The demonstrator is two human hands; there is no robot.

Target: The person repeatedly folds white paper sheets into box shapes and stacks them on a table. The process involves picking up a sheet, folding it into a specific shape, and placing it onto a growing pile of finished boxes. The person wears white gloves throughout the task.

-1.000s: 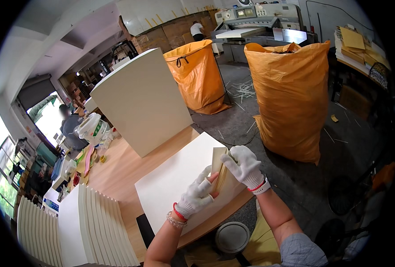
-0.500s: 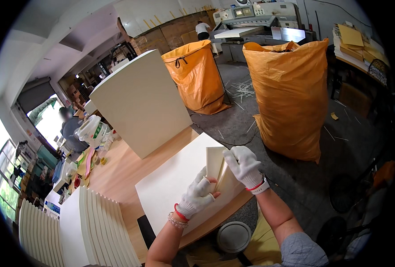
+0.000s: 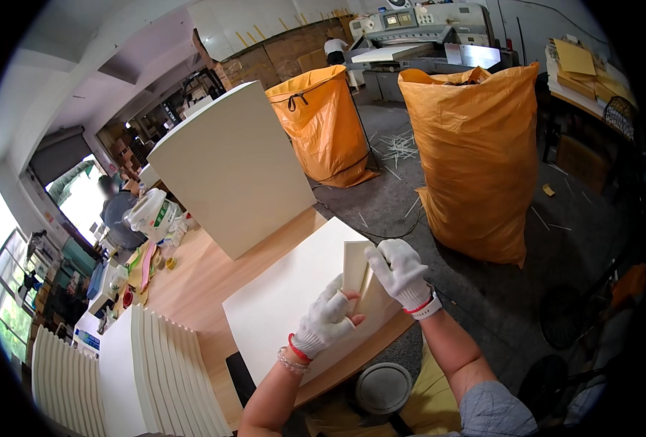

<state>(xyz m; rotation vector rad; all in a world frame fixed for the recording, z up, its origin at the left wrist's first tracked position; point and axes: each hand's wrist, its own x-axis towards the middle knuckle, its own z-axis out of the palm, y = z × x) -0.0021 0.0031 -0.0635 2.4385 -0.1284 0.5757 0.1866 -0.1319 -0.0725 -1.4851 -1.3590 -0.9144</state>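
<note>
Where the table [image 3: 203,288] nears its far edge, a white block [image 3: 228,167] stands upright, and ridged stacks [image 3: 170,371] fill the near left corner. A white sheet [image 3: 290,288] lies flat just inside the near edge. Over it, the left hand [image 3: 324,320], gloved with bare fingertips showing, closes around the lower end of pale cards [image 3: 353,268]; the gloved right hand [image 3: 399,272] bends its fingers against their upper right side, though whether it pinches them cannot be told.

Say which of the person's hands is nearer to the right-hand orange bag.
Right. The right hand, at the edge of the cream cards, is below and left of the orange bag in view; the left hand, holding the cards, is farther left.
</note>
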